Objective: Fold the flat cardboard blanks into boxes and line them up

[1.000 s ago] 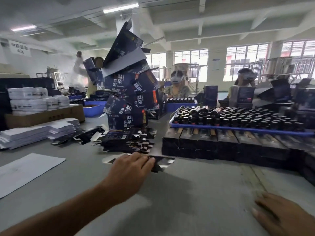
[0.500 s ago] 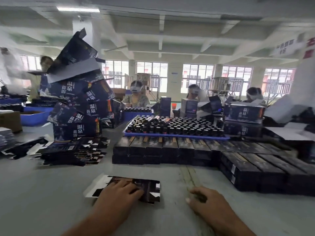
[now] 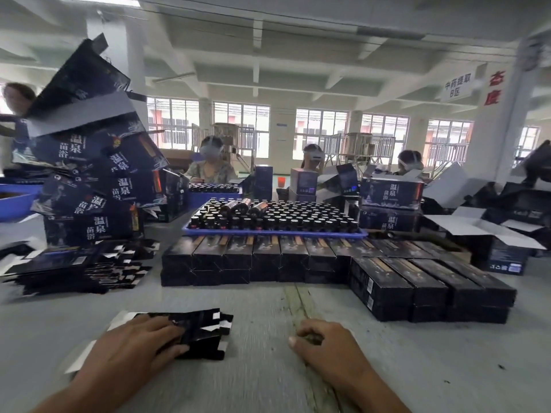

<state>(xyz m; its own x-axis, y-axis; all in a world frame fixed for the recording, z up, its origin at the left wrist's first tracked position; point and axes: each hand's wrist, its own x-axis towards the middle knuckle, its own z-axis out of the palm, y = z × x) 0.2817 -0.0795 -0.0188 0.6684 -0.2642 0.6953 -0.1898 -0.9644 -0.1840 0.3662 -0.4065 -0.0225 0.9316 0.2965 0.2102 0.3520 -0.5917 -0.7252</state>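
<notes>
Blank [image 3: 202,332] flat under L hand [image 3: 134,350], R hand [image 3: 325,350] beside.

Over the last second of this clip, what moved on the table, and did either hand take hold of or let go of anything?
The left hand dragged one flat blank off the pile toward the person, fingers flat on it, no grip. The right hand slid in toward the middle and rests on the table, holding nothing. The lined-up boxes and bottle tray look unchanged.

Bare forearms, no sleeves; left hand [image 3: 134,347], right hand [image 3: 331,350] ungloved.
</notes>
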